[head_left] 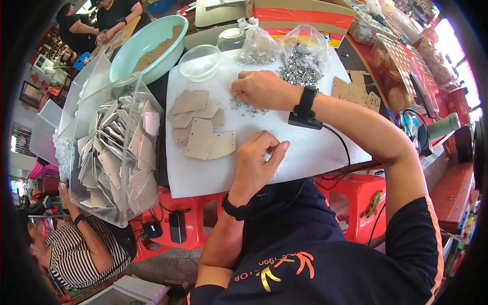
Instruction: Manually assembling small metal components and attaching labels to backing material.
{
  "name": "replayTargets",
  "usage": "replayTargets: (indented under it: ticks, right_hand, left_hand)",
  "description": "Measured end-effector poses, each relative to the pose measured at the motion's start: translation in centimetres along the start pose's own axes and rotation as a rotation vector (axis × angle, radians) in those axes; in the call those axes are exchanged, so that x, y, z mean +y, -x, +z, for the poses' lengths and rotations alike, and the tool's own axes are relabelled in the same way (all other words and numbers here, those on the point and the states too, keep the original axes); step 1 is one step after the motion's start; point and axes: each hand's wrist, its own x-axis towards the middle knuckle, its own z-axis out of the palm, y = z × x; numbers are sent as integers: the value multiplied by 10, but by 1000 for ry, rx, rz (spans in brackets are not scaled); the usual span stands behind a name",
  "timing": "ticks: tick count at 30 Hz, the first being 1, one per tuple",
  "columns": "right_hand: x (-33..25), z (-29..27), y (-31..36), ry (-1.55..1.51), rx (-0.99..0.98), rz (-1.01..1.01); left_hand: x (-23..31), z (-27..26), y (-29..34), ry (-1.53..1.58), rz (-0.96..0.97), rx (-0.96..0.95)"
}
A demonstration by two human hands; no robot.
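My right hand (265, 90) reaches over the white work sheet (305, 157), its fingers bent down and pinched together at the edge of a scatter of small shiny metal pieces (249, 109). What sits between those fingertips is hidden. Nearer to me, my left hand (258, 158) is curled with the thumb sticking out, close to the sheet's front edge; its palm and any small thing in it are out of sight. Just left of it lie flat beige-grey card pieces (199, 138) with small holes near their edges, overlapping in a loose pile.
A clear bin (113, 152) full of similar pieces stands at left, below a pale green basin (152, 48). Behind the sheet are a round clear tub (200, 63) and bags of metal pieces (304, 61). Co-workers sit left (81, 249) and far left (114, 18). A cable trails from my right wrist.
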Motion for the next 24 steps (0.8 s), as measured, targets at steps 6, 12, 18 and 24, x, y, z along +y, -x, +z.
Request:
replayTargets:
  ticks: [6,12,18,24]
  right_hand:
    - [-3,-1,9,-28,-23,-52]
    - [0,-13,26,-83,-102,-62]
    - [18,-51,44,-87,-63,-41]
    - [30,-104,68,-39,-159,216]
  left_hand:
    - [2,0,0,-29,-37,-31]
    - [0,0,0,-23,-29,-32]
    - [2,1,0,-17,-52,-26]
    - [3,-1,2,25,-43,-47]
